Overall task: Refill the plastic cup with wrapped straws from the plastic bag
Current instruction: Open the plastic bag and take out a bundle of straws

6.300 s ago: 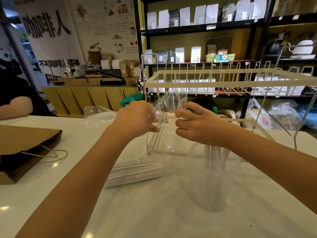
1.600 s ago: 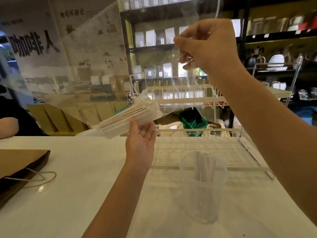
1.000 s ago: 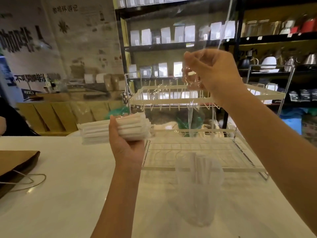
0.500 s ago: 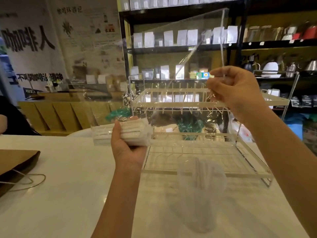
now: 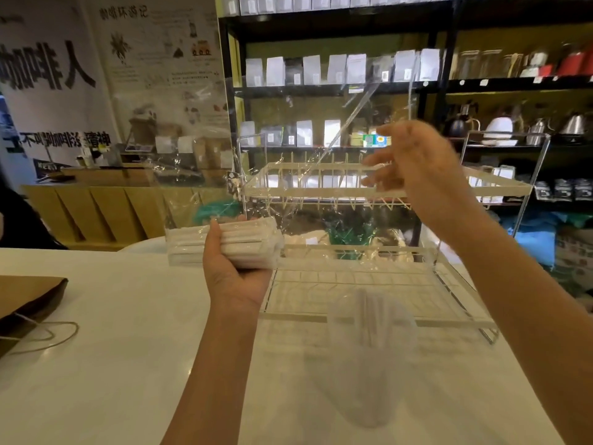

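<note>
Straws (image 5: 237, 240), wrapped and bundled, are sitting in the left hand (image 5: 236, 271), gripped level above the table (image 5: 96, 364) so the plastic bag (image 5: 321, 187) can slide off. Right hand (image 5: 414, 168) is hovering blurred by the bag's upper edge, fingers apparently loosening. Plastic cup (image 5: 372, 358) is waiting below, the wire rack (image 5: 369, 284) crowding just behind it.

I am seeing the wrapped straws (image 5: 224, 240) lying as a flat white bundle, held level above the table at about ten o'clock from the plastic cup (image 5: 369, 358). The clear plastic bag (image 5: 321, 175) is still sheathing them, its loose crinkled end rising toward one o'clock. The cup, translucent and blurred, is standing upright on the white table, holding a few upright straws.
</note>
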